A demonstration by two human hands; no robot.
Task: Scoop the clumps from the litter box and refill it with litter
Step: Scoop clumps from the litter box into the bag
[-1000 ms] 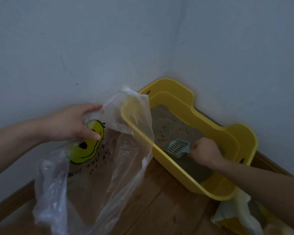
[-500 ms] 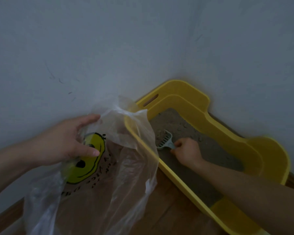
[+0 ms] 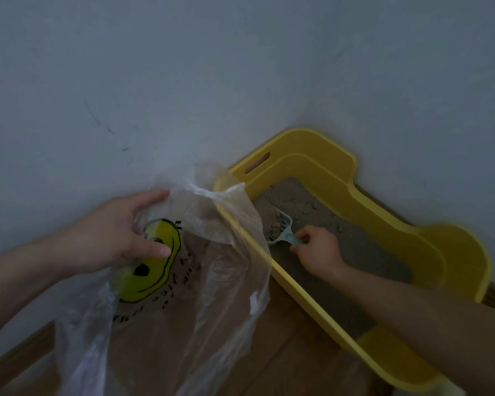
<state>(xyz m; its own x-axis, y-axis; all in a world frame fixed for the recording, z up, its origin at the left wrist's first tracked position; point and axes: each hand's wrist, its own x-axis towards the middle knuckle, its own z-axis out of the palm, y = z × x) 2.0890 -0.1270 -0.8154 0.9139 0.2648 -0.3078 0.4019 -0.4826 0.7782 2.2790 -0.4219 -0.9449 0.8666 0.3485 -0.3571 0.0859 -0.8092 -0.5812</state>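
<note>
Clumps are being scooped; refilling is judged not yet begun.

The scoop (image 3: 280, 228), carrying a few clumps, is gripped by its handle in the closed right hand (image 3: 317, 251) inside the yellow litter box (image 3: 389, 224) in the wall corner. The plastic bag (image 3: 183, 281) is pinched open just beside the box by the left hand (image 3: 117, 232).

Left hand (image 3: 112, 232) is gripping thin, glossy, crinkled clear plastic bag (image 3: 212, 281). Right hand (image 3: 317, 252) is holding a smooth plastic scoop (image 3: 280, 230), beneath it lying grainy matt litter (image 3: 355, 247) in a smooth yellow plastic box (image 3: 397, 224).
</note>
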